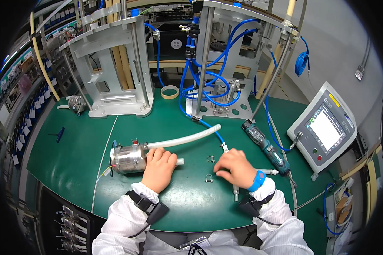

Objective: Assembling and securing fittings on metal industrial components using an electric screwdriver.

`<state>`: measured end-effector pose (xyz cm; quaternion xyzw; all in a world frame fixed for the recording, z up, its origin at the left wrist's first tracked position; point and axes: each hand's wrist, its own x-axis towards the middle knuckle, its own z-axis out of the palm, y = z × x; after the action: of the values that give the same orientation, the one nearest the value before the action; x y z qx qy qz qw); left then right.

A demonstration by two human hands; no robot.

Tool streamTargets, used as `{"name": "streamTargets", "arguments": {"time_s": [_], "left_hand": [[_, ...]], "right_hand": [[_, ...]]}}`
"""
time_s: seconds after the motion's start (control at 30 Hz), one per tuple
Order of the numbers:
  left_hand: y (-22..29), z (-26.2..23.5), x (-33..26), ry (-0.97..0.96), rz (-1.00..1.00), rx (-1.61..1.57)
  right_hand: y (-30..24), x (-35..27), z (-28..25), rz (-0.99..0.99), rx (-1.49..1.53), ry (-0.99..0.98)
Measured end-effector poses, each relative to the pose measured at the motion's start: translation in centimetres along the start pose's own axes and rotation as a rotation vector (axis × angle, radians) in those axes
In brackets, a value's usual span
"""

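One long tube (185, 138) already on the metal canister (131, 159), toward the tabletop's (187, 208) left edge; two hose clamps (209, 180) still loose. Left hand (159, 166) clasped over a short tube (180, 161); right hand (236, 168) curled, grip hidden, impossible to confirm.

The left hand (159, 168) lies over a short clear tube (180, 162) at the metal can's (129, 160) 3 o'clock end. On the green table (178, 208), two small clamps (209, 181) lie around 9 o'clock of the curled right hand (235, 169), with a power tool (267, 148) at its 2 o'clock.
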<state>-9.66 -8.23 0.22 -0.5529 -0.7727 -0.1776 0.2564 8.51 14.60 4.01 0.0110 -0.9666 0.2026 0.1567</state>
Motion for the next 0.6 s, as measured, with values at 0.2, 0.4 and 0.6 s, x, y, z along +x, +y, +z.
{"name": "streamTargets", "arguments": {"time_s": [0.2,0.4,0.6], "left_hand": [[-0.2,0.4,-1.4,-0.114,0.041,-0.033],[0.8,-0.6,-0.5,-0.102,-0.042,-0.125],[0.1,0.5,-1.1,-0.072,0.016,-0.046]], "right_hand": [[-0.3,0.0,1.8,-0.117,-0.011,-0.185],[0.3,0.0,2.7,-0.13,0.064,-0.154],[-0.6,0.1,3.0,-0.027,0.211,-0.215]]}}
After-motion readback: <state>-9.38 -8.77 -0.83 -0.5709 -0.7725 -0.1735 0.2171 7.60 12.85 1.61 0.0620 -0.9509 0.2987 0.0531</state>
